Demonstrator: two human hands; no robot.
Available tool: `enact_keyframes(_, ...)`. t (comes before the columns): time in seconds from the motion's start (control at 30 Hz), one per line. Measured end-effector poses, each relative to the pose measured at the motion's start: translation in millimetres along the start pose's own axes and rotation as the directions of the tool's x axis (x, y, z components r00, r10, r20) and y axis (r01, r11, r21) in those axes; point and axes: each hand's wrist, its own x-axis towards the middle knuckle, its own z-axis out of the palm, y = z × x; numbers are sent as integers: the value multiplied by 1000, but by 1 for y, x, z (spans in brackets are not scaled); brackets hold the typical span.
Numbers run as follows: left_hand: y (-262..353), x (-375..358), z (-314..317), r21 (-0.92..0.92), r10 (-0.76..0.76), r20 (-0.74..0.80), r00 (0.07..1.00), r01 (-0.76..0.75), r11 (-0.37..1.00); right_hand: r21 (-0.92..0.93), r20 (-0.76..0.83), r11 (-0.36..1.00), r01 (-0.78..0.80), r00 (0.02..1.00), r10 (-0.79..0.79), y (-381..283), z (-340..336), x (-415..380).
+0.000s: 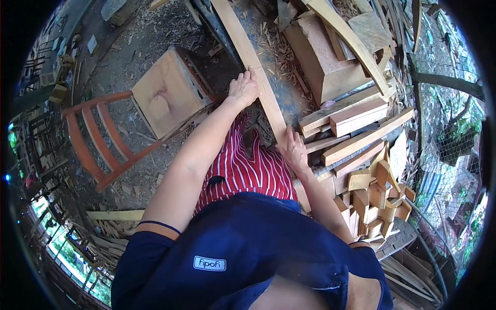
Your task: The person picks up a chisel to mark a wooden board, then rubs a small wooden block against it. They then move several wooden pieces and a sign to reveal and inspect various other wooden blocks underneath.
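The shirt label (210,263) short of the plank (269,105) read "yody". The right hand (293,150) gripped the plank's near end; the left hand (244,89) curled its fingers against the left edge, grip unclear. Right of the plank, an open strip (284,99) preceded timber (359,119).

Board (268,101) runs ahead from the lap, right hand (293,151) on its near end, left hand (245,89) farther along. Chair (160,95) left of board, on the floor (139,51), backrest left of seat. Right of board: block (323,62), curved piece (356,44) over it; nearer, battens (368,136); nearer again, offcut pile (372,199) right of right forearm.
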Motion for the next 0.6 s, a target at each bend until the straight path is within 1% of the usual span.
enact_keyframes(0.07,1,-1,-1,3,9,2,1000,-9,1000,-19,-9,1000,-9,1000,8,-1,2,0)
enact_keyframes(0.17,-1,-1,-3,28,2,22,1000,-2,1000,-9,41,999,-46,998,47,-6,-2,5)
enact_keyframes(0.2,-2,1,-1,41,-9,23,1000,8,999,9,-11,999,-34,999,34,-6,1,6)
enact_keyframes(0.27,-5,3,5,46,2,15,1000,-2,999,2,-1,999,-47,999,47,-5,5,6)
enact_keyframes(0.3,-6,1,8,86,32,-58,998,-27,996,-5,36,998,-57,998,57,-6,3,7)
enact_keyframes(0.33,-6,1,10,89,47,-78,996,-40,995,-10,74,998,-68,995,69,-7,2,8)
enact_keyframes(0.4,-7,3,14,67,46,-101,994,-39,997,-44,76,998,-39,996,43,-8,0,8)
enact_keyframes(0.47,-8,3,14,32,50,-107,993,-47,998,-36,108,998,-43,993,46,-11,-5,11)
enact_keyframes(0.53,-9,7,16,44,51,-109,993,-46,998,-78,117,996,-42,992,51,-10,-3,12)
enact_keyframes(0.6,-9,1,17,152,135,-236,962,-100,983,-87,114,996,-29,993,39,-10,-3,13)
